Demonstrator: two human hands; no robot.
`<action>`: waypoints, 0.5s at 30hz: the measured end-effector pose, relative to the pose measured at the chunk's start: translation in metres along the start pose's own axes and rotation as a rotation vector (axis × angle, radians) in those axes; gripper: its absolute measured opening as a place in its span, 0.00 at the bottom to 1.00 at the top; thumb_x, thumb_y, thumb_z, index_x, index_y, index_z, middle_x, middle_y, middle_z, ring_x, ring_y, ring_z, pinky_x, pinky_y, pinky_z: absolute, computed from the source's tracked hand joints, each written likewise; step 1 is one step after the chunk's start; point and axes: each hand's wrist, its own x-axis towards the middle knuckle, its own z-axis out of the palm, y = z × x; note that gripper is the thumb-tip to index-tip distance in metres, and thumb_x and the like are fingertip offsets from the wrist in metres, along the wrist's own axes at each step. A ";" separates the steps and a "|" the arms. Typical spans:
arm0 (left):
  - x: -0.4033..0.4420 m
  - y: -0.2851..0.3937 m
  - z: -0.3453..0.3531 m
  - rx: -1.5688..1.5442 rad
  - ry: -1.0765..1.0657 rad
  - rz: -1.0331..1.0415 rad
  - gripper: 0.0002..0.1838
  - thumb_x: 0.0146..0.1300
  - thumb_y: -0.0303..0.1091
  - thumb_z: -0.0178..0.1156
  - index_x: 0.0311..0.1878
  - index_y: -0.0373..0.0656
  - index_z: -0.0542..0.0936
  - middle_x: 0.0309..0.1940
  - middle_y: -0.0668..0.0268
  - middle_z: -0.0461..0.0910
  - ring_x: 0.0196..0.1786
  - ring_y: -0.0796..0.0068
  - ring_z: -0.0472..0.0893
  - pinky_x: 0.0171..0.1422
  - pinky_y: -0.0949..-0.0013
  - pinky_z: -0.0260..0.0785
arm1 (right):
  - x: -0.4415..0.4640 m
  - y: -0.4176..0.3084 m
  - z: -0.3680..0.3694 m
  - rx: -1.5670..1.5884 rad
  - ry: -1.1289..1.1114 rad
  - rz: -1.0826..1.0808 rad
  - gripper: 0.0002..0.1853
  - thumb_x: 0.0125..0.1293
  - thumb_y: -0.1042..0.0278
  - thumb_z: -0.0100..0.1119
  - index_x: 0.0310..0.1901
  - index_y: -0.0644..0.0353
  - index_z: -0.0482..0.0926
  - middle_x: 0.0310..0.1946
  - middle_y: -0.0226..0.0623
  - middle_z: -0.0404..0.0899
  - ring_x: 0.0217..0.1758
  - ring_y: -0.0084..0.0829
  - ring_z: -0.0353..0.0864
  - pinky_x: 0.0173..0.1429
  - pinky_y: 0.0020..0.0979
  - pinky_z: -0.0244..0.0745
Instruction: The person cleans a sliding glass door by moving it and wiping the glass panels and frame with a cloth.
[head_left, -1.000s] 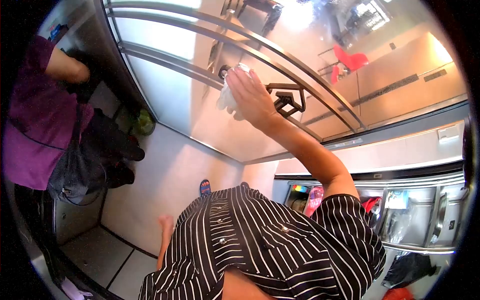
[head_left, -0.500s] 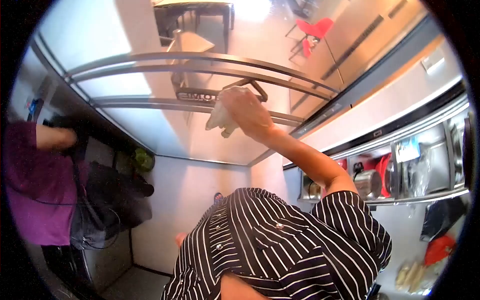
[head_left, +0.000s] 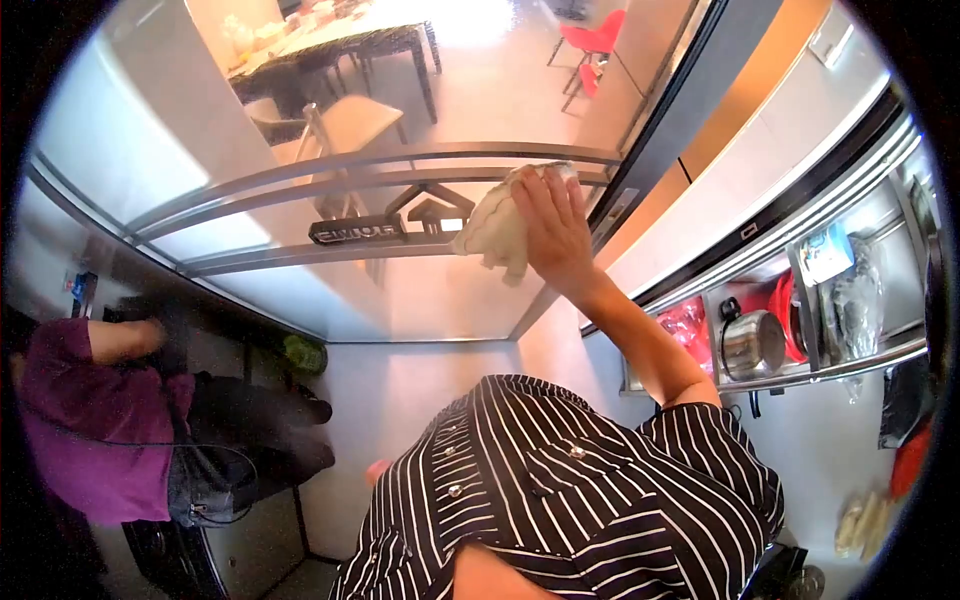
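Note:
My right hand (head_left: 556, 225) presses a pale cloth (head_left: 497, 230) against the metal rails of a glass door (head_left: 420, 300), near the door's right edge. The cloth hangs below my fingers, which lie closed over it. Just left of the cloth, a dark house-shaped emblem with lettering (head_left: 358, 230) is fixed between the rails. Of my left hand (head_left: 376, 470), only a small patch of skin shows beside my striped shirt; its fingers are hidden.
Another person in a purple top (head_left: 105, 430) bends at the left, with a black bag (head_left: 210, 485). Shelves at the right hold a steel pot (head_left: 752, 343) and plastic bags. Through the glass are a table (head_left: 335, 45) and a red chair (head_left: 597, 38).
My right hand and the cloth have slid right along the rails, past the emblem towards the door's edge. The view has turned, and less of my left hand shows.

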 end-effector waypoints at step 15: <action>-0.005 0.004 0.001 -0.002 0.017 0.010 0.10 0.53 0.32 0.57 0.34 0.35 0.79 0.28 0.57 0.79 0.32 0.67 0.77 0.36 0.61 0.68 | 0.025 -0.022 0.008 0.043 -0.025 -0.167 0.25 0.55 0.68 0.55 0.57 0.60 0.71 0.60 0.38 0.67 0.64 0.39 0.65 0.72 0.43 0.51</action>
